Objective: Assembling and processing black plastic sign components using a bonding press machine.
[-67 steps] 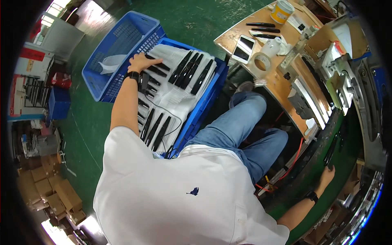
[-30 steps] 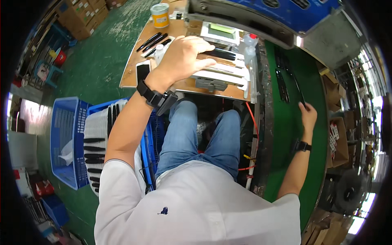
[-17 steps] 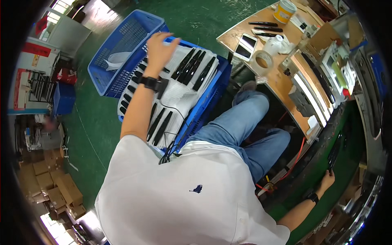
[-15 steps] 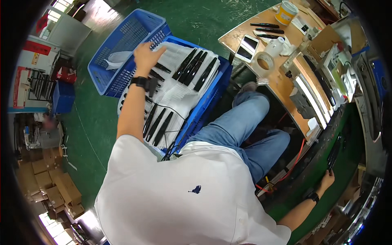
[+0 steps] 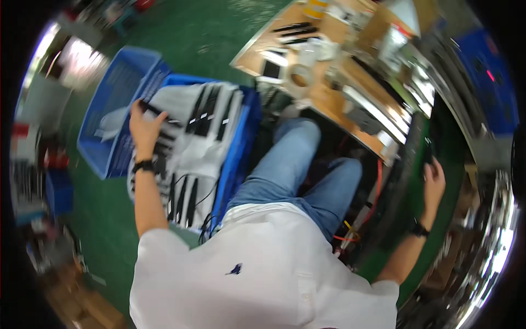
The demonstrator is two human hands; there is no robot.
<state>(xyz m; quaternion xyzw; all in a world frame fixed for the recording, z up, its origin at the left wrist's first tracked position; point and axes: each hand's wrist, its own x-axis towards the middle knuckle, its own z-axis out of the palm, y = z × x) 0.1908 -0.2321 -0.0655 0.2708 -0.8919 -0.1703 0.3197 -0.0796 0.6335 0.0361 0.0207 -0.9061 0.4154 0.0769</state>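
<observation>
Your loaded blue crate (image 5: 247, 123) has your left hand (image 5: 145, 129) at its far-left part, thumb and fingers parted; your right hand (image 5: 434, 183) is well right of it. Nearer the left, a black piece (image 5: 150, 109) slants from fingertips toward the crate's middle; blur hides both grips.

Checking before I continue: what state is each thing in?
Left hand: at a black strip, grip unclear
Right hand: at a dark piece, grip blurred
Left blue crate: open, holding white sheet
Right blue crate: loaded with black strips
Phone: lying screen up
Tape roll: lying on its side
</observation>
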